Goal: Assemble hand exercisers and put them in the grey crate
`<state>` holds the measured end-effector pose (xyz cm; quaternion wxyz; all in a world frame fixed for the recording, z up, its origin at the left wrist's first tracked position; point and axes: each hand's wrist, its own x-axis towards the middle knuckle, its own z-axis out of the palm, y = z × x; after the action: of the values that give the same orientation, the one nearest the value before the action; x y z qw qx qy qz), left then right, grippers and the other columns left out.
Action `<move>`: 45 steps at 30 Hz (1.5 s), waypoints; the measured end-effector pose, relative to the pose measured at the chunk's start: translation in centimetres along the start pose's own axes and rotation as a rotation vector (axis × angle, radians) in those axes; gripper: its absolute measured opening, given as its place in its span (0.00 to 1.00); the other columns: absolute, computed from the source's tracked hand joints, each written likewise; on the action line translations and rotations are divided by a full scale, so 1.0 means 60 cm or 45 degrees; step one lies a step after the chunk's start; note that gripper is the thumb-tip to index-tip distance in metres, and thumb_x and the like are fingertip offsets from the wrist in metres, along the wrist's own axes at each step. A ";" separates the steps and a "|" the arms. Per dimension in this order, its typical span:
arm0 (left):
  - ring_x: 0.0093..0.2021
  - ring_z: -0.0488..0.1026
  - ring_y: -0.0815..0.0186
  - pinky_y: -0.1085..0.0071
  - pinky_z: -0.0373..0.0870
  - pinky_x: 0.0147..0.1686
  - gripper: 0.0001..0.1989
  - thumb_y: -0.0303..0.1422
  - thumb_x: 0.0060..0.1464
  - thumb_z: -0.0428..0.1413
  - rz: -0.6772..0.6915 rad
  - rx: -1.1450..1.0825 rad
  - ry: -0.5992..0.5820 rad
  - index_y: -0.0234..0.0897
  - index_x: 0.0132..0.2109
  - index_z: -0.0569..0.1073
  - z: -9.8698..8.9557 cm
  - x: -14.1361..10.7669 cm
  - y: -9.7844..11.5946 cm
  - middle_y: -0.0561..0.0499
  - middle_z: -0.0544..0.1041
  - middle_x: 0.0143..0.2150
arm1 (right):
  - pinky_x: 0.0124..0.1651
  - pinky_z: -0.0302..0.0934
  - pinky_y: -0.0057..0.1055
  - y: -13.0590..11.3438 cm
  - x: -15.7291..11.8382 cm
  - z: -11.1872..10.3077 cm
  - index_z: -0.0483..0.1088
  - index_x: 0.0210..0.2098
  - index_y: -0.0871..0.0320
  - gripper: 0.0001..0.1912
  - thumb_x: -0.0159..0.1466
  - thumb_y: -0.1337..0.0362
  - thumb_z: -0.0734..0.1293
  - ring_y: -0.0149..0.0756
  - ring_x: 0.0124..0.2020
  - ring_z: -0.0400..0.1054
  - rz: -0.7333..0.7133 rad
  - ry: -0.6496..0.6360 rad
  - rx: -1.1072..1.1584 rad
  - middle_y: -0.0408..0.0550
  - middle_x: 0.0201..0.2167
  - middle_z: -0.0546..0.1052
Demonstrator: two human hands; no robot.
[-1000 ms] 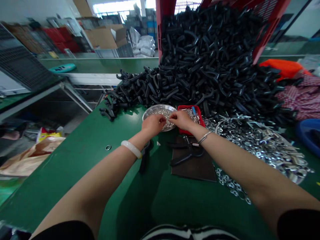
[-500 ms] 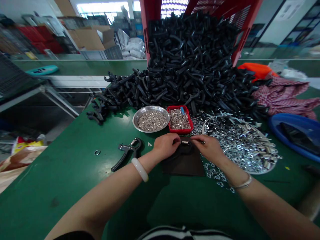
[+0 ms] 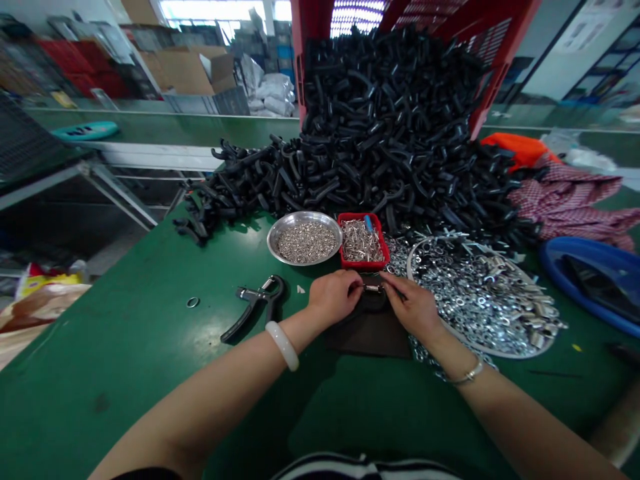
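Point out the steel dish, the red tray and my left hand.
Steel dish [image 3: 305, 261]: head view, front rim.
Red tray [image 3: 361, 265]: head view, front wall.
Left hand [image 3: 330, 297]: head view, back of the hand.

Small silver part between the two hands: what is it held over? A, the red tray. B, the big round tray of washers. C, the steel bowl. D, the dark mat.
D. The left hand and right hand hold the small silver part above the far end of the dark mat, nearer the person than the red tray.
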<state>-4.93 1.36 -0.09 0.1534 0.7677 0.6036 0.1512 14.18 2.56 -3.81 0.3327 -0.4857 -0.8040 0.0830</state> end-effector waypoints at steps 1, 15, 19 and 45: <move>0.38 0.71 0.67 0.73 0.65 0.35 0.09 0.37 0.54 0.49 0.007 0.002 0.012 0.44 0.39 0.71 0.001 0.000 0.000 0.54 0.74 0.38 | 0.43 0.64 0.35 0.000 0.000 -0.001 0.68 0.48 0.55 0.17 0.63 0.64 0.56 0.36 0.40 0.70 -0.018 -0.009 -0.030 0.49 0.41 0.75; 0.36 0.71 0.66 0.72 0.63 0.31 0.08 0.37 0.54 0.48 0.013 -0.001 0.115 0.44 0.38 0.71 0.011 -0.004 0.001 0.54 0.74 0.38 | 0.32 0.62 0.32 -0.028 0.019 -0.026 0.65 0.53 0.62 0.23 0.58 0.74 0.57 0.40 0.35 0.68 -0.480 -0.552 -0.804 0.55 0.37 0.75; 0.36 0.70 0.67 0.72 0.64 0.33 0.08 0.35 0.53 0.50 -0.044 -0.268 0.113 0.42 0.37 0.72 0.004 0.009 -0.006 0.53 0.74 0.37 | 0.40 0.64 0.35 -0.024 0.033 -0.038 0.66 0.50 0.60 0.18 0.61 0.66 0.59 0.40 0.39 0.69 -0.297 -0.444 -0.449 0.53 0.40 0.75; 0.24 0.64 0.77 0.79 0.59 0.25 0.05 0.30 0.48 0.56 -0.361 -1.290 -0.161 0.34 0.35 0.72 -0.021 0.013 -0.027 0.55 0.71 0.28 | 0.39 0.58 0.33 -0.070 0.034 0.001 0.67 0.32 0.59 0.06 0.62 0.66 0.59 0.37 0.35 0.64 -0.168 -0.125 -0.018 0.49 0.31 0.70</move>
<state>-6.71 2.56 0.40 0.5600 0.5159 0.5424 0.3551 10.46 2.14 -0.99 0.2940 -0.4295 -0.8502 0.0790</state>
